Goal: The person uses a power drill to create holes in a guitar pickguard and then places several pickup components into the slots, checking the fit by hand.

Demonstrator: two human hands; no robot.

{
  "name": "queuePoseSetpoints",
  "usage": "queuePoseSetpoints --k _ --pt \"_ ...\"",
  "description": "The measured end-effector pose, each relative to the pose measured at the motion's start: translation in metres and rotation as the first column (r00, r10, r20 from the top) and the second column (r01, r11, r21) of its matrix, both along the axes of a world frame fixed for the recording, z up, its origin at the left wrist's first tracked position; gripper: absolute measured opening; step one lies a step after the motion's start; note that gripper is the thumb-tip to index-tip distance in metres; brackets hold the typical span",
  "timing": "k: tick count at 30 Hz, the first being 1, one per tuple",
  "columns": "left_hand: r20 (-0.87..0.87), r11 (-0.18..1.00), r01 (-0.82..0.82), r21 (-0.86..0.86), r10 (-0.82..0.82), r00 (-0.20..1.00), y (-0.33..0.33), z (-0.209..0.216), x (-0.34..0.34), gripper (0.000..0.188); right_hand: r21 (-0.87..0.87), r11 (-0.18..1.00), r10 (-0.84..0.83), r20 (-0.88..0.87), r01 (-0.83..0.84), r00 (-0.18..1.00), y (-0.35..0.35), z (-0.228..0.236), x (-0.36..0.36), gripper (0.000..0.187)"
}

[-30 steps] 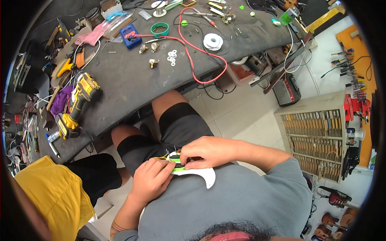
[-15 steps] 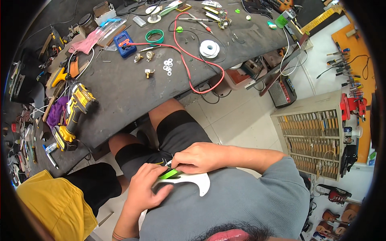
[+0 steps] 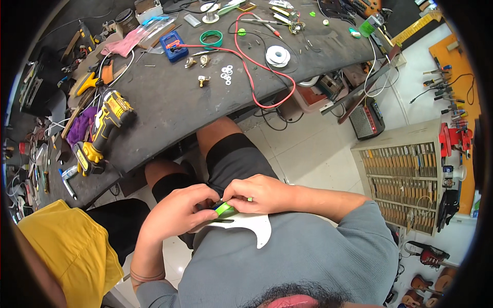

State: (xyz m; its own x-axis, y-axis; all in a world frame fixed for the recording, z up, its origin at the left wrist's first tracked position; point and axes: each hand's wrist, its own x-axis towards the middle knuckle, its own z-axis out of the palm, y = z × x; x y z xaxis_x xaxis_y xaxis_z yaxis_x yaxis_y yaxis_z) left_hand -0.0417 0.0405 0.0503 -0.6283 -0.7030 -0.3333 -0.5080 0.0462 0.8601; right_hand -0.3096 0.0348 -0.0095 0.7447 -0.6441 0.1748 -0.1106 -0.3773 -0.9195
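Dark flat bench, scuffed top. Curvy white plate, plastic-looking, below bench, at lap against soft grey knit shirt. Bright green narrow bar, straight-sided, above plate, between hands. Left hand: fingers bent, gap to thumb, thumb touching green bar; firm hold or not, can't tell. Right hand: fingers and thumb curled close at bar's other end; grip hidden, can't tell. Plate probably light, stiff, bit slippery; thin hook could snap. Best held by wide edge.
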Motion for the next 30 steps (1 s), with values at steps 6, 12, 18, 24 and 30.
queuePoseSetpoints --k 6,12,18,24,30 --pt "0.021 0.994 -0.008 -0.113 0.011 1.0 0.006 -0.007 -0.007 0.036 0.357 0.924 -0.143 -0.013 0.139 0.99 0.005 0.008 0.006 0.012" --pt "0.014 0.856 -0.189 -0.482 0.224 0.975 0.013 -0.018 -0.015 0.027 0.635 0.731 -0.323 0.0 0.25 0.946 0.003 0.013 0.016 0.026" --pt "-0.329 0.823 -0.568 0.017 0.541 0.774 0.018 -0.047 -0.005 0.029 0.458 0.848 -0.288 -0.026 0.267 0.957 0.005 0.0 0.02 0.016" --pt "-0.456 0.772 -0.571 0.279 0.63 0.629 0.009 -0.052 0.009 0.029 0.331 0.853 0.43 -0.005 -0.404 0.903 -0.008 0.022 0.008 0.025" --pt "-0.488 0.767 -0.614 0.189 0.616 0.619 -0.004 -0.042 0.018 0.032 0.02 0.863 0.501 -0.176 -0.505 0.848 -0.019 0.057 0.009 0.04"
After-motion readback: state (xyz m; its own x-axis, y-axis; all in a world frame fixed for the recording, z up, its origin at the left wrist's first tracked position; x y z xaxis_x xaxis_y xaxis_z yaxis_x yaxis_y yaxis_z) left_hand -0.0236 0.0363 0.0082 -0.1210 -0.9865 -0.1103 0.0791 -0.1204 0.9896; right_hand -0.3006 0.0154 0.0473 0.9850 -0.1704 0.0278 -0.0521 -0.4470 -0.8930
